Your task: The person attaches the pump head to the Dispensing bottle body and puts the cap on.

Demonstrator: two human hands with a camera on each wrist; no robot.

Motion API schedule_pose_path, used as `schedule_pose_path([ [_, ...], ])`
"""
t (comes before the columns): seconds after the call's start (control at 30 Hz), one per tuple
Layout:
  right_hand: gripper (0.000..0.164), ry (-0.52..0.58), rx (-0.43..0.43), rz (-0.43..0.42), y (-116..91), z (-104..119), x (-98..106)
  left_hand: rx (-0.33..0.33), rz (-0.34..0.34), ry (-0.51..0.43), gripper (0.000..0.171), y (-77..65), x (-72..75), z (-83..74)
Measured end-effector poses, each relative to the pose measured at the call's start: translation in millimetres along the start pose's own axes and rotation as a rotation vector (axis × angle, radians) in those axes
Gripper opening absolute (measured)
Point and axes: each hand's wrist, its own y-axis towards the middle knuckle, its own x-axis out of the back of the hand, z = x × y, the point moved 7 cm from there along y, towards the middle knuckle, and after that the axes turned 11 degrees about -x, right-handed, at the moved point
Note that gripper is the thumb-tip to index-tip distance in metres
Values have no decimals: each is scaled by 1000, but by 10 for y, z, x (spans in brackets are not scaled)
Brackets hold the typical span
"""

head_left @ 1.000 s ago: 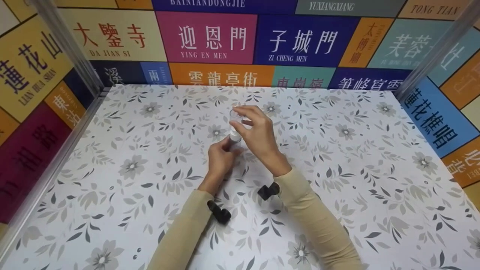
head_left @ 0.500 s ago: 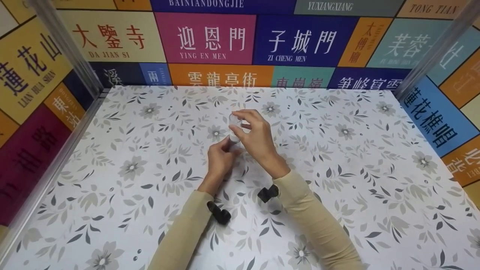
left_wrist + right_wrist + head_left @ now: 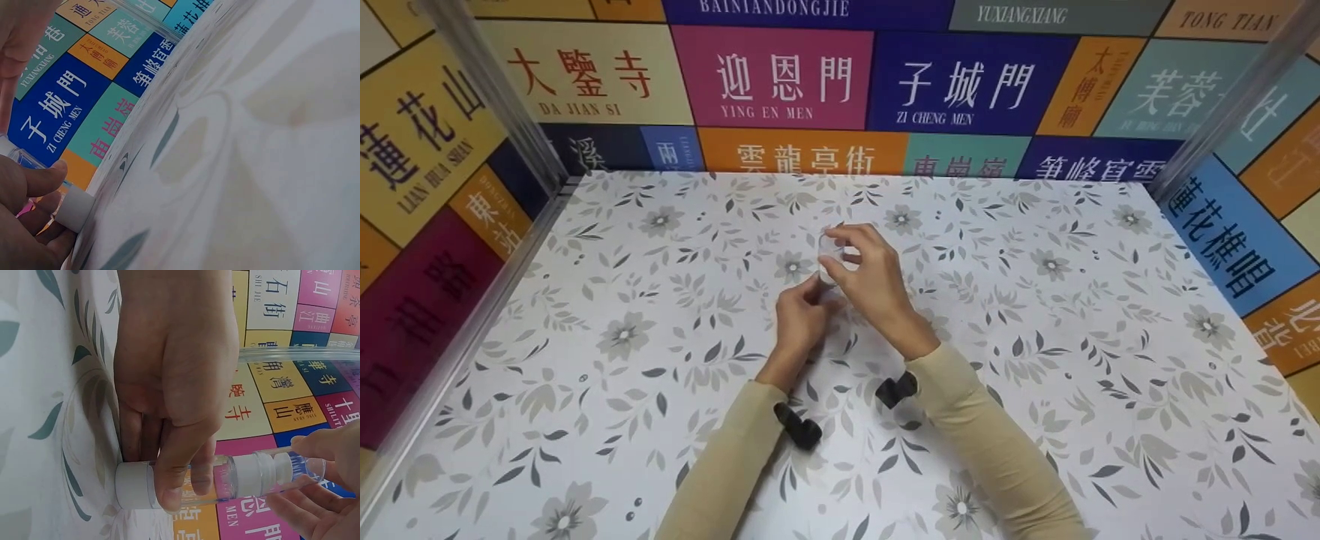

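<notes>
A clear bottle (image 3: 224,486) with a white base (image 3: 134,485) and white collar (image 3: 247,475) stands upright, its base right at the tabletop. My left hand (image 3: 801,319) grips the bottle body low down, thumb and fingers around it. Above, my right hand (image 3: 877,274) pinches a clear cap (image 3: 318,468) between thumb and fingers. The cap sits around the white pump top (image 3: 283,468), its rim close to the collar. In the left wrist view, the left-hand fingers (image 3: 45,180) cover much of the bottle.
A white table cover (image 3: 1035,420) with grey flowers and leaves lies under both hands. Behind it rises a wall of coloured panels (image 3: 780,75) with writing. Transparent corner strips (image 3: 502,97) edge the wall. A black wrist device (image 3: 799,426) is strapped to the left sleeve.
My right hand has moved down slightly with the clear cap, which now covers the white top of the bottle. The left hand has stayed in place around the bottle.
</notes>
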Motion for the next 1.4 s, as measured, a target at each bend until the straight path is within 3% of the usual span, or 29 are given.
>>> schedule_pose_path([
  [0.63,31,-42,-58,8,-26,-93,-55,-22,3,76,48,7,5,3],
  [0.87,30,-48,-66,13,-26,-118,-83,10,9,58,52,2,3,19],
  [1.4,26,-92,-37,8,-47,-131,-95,-31,-14,45,52,-2,19,-12],
])
